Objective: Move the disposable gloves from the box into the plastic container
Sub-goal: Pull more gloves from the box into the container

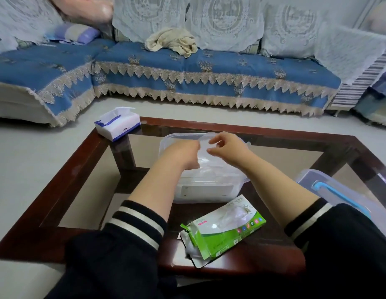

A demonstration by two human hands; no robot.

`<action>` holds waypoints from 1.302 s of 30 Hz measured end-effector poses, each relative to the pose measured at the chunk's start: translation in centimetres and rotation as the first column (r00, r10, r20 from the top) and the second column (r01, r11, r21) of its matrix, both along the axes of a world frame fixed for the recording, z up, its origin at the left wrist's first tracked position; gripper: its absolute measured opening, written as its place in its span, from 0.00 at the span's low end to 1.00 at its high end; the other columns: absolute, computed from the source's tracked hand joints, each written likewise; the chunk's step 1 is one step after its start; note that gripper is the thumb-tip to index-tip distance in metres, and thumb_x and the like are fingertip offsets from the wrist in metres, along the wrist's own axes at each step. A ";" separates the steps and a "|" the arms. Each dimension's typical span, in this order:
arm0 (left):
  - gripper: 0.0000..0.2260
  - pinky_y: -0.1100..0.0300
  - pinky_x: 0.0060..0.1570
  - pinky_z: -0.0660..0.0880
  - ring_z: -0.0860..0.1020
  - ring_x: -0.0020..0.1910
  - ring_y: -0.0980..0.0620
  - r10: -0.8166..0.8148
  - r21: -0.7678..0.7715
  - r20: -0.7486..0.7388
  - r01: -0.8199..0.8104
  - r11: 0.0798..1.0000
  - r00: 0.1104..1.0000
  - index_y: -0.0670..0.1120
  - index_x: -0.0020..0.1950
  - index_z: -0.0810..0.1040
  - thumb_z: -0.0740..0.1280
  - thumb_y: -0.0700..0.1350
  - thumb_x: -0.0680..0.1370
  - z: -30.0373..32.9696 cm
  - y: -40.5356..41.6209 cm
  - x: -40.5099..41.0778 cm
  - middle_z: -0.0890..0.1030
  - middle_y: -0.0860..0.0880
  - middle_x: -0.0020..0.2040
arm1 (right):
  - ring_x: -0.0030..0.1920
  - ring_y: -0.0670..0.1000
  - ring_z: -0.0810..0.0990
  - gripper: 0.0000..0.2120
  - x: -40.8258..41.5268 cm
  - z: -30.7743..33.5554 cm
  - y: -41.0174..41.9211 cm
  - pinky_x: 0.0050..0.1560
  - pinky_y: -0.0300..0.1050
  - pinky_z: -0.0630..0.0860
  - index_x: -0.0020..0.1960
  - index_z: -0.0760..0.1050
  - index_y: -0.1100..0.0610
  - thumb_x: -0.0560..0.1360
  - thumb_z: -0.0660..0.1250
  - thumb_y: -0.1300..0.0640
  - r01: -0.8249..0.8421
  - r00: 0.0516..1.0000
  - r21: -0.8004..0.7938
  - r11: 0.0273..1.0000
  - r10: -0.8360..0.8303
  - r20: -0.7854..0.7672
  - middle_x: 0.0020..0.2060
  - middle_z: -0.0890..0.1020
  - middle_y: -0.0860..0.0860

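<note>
Big blue sofa (187,67) with lace trim along the back, then the glass-topped coffee table (65,186) with a clear plastic container (200,186) sitting mid-table and its lid (338,190) off to the right. The green glove box (226,229) lies torn open at the near edge, tissue box (117,123) on the far left corner. Both hands are over the container: left hand (185,154) and right hand (228,145) each pinch a thin clear disposable glove (201,145) between them.
</note>
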State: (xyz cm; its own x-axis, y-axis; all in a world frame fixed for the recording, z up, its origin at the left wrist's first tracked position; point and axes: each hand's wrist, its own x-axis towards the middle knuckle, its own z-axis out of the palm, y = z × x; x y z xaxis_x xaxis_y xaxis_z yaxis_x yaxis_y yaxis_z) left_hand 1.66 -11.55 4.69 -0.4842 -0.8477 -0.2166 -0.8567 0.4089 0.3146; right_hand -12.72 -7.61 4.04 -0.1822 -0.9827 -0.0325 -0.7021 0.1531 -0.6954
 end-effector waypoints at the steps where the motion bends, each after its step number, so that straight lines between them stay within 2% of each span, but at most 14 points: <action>1: 0.26 0.53 0.56 0.77 0.77 0.55 0.46 -0.009 0.035 0.067 0.007 0.999 0.998 0.49 0.73 0.66 0.70 0.44 0.76 -0.1 -0.1 -0.5 0.75 0.47 0.64 | 0.48 0.49 0.77 0.20 -0.2 0.1 -0.2 0.44 0.38 0.74 0.63 0.72 0.57 0.74 0.71 0.53 -0.018 0.990 0.078 0.997 0.028 -0.141 0.54 0.79 0.52; 3: 0.27 0.51 0.56 0.77 0.77 0.54 0.45 -0.011 0.092 0.172 -0.005 0.996 0.985 0.46 0.72 0.66 0.71 0.43 0.75 -0.8 -0.5 -1.0 0.76 0.45 0.62 | 0.47 0.52 0.80 0.29 0.0 0.1 -0.8 0.46 0.42 0.78 0.69 0.65 0.58 0.73 0.72 0.52 -0.030 0.938 0.337 0.941 0.144 -0.317 0.55 0.78 0.56; 5: 0.26 0.51 0.56 0.77 0.77 0.53 0.44 -0.014 0.111 0.241 -0.013 0.994 0.971 0.45 0.71 0.68 0.71 0.42 0.75 -1.7 -0.7 -1.5 0.76 0.44 0.61 | 0.48 0.54 0.82 0.35 0.2 -0.4 -1.4 0.50 0.47 0.81 0.74 0.58 0.56 0.74 0.71 0.54 0.001 0.896 0.546 0.838 0.242 -0.372 0.58 0.76 0.58; 8: 0.22 0.54 0.52 0.75 0.75 0.52 0.44 -0.024 0.099 0.303 -0.006 0.995 0.953 0.44 0.69 0.70 0.69 0.39 0.76 -2.7 -0.7 -1.6 0.74 0.43 0.63 | 0.59 0.58 0.76 0.36 0.6 -1.7 -2.4 0.60 0.51 0.76 0.78 0.50 0.55 0.77 0.66 0.56 0.003 0.794 0.652 0.758 0.395 -0.463 0.67 0.70 0.59; 12: 0.17 0.51 0.63 0.72 0.73 0.61 0.42 0.019 0.181 0.309 -0.079 0.980 0.951 0.40 0.70 0.68 0.58 0.38 0.81 -3.1 -0.4 -1.8 0.72 0.40 0.66 | 0.67 0.59 0.69 0.32 0.6 -2.5 -2.9 0.61 0.49 0.70 0.78 0.49 0.57 0.79 0.61 0.58 -0.060 0.747 0.718 0.694 0.508 -0.429 0.72 0.64 0.59; 15: 0.21 0.54 0.60 0.74 0.74 0.60 0.42 0.015 0.159 0.290 -0.064 0.985 0.957 0.40 0.72 0.66 0.62 0.36 0.80 -2.5 -0.4 -1.7 0.72 0.40 0.66 | 0.66 0.57 0.71 0.30 -0.2 -1.9 -2.5 0.63 0.47 0.72 0.78 0.53 0.56 0.80 0.61 0.56 -0.099 0.816 0.698 0.709 0.460 -0.351 0.72 0.65 0.57; 21: 0.13 0.55 0.53 0.78 0.79 0.50 0.47 0.026 -0.064 0.185 -0.014 0.998 0.982 0.44 0.62 0.77 0.66 0.37 0.78 -0.7 0.2 -1.3 0.80 0.46 0.54 | 0.43 0.49 0.84 0.15 -2.4 0.3 -0.4 0.41 0.36 0.81 0.62 0.77 0.59 0.76 0.68 0.63 -0.157 0.984 0.352 0.923 0.175 -0.019 0.54 0.82 0.53; 25: 0.08 0.55 0.49 0.78 0.77 0.45 0.50 0.062 -0.273 -0.053 -0.074 0.959 0.997 0.51 0.54 0.78 0.65 0.39 0.79 -0.8 3.3 -0.8 0.81 0.50 0.49 | 0.34 0.44 0.79 0.05 -3.2 1.2 2.6 0.32 0.34 0.74 0.50 0.80 0.58 0.77 0.67 0.58 -0.052 0.997 -0.041 0.998 0.050 -0.054 0.37 0.81 0.48; 27: 0.06 0.55 0.46 0.78 0.77 0.45 0.52 0.038 -0.359 -0.250 -0.129 0.925 0.968 0.52 0.53 0.78 0.63 0.43 0.80 -0.8 6.0 -0.4 0.80 0.53 0.48 | 0.29 0.44 0.76 0.05 -3.0 1.4 5.0 0.31 0.36 0.73 0.46 0.77 0.55 0.78 0.65 0.55 0.046 0.997 -0.287 0.957 -0.027 0.071 0.32 0.80 0.48; 29: 0.06 0.57 0.42 0.73 0.76 0.46 0.53 0.022 -0.339 -0.393 -0.167 0.926 0.919 0.52 0.54 0.78 0.61 0.47 0.81 -0.8 8.7 0.0 0.79 0.55 0.49 | 0.26 0.45 0.74 0.09 -2.7 1.3 7.6 0.28 0.36 0.72 0.43 0.76 0.56 0.80 0.63 0.54 0.122 0.956 -0.402 0.907 0.001 0.292 0.28 0.78 0.50; 32: 0.06 0.58 0.40 0.68 0.76 0.48 0.53 0.040 -0.251 -0.308 -0.122 0.960 0.950 0.54 0.52 0.76 0.62 0.52 0.79 -2.3 12.2 0.8 0.79 0.56 0.49 | 0.28 0.48 0.77 0.15 -2.6 -0.6 11.2 0.31 0.38 0.73 0.39 0.79 0.59 0.79 0.63 0.50 -0.011 0.874 -0.198 0.980 0.106 0.475 0.27 0.80 0.51; 34: 0.12 0.56 0.46 0.72 0.75 0.56 0.50 0.042 -0.142 -0.128 -0.060 0.988 0.991 0.55 0.57 0.75 0.65 0.58 0.76 -4.0 13.1 1.5 0.79 0.54 0.54 | 0.40 0.45 0.81 0.10 -2.9 -3.1 12.1 0.46 0.43 0.77 0.43 0.82 0.54 0.75 0.68 0.47 -0.166 0.951 0.005 0.986 0.158 0.267 0.37 0.85 0.47; 36: 0.28 0.52 0.59 0.71 0.68 0.65 0.48 -0.008 0.024 0.053 0.006 1.000 0.999 0.53 0.68 0.68 0.67 0.64 0.72 -5.6 13.6 1.8 0.72 0.51 0.65 | 0.51 0.40 0.79 0.10 -2.7 -5.4 12.5 0.58 0.41 0.73 0.52 0.81 0.47 0.71 0.73 0.48 -0.236 0.972 0.131 0.963 0.234 0.028 0.48 0.83 0.40; 39: 0.37 0.47 0.64 0.68 0.62 0.68 0.44 -0.046 0.158 0.117 0.027 0.987 0.992 0.55 0.75 0.59 0.69 0.65 0.70 -7.8 14.5 1.5 0.65 0.49 0.70 | 0.59 0.41 0.73 0.17 -1.7 -7.4 12.8 0.59 0.34 0.66 0.57 0.80 0.47 0.69 0.75 0.51 -0.293 0.946 0.221 0.930 0.315 -0.072 0.58 0.79 0.43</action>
State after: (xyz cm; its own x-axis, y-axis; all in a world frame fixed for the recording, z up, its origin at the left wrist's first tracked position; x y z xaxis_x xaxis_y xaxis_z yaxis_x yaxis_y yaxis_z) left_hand 3.16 2.90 -3.09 -0.4767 -0.7815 -0.4025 -0.8774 0.3945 0.2731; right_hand -14.45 5.15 -3.35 0.1112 -0.9656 -0.2352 -0.8042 0.0516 -0.5921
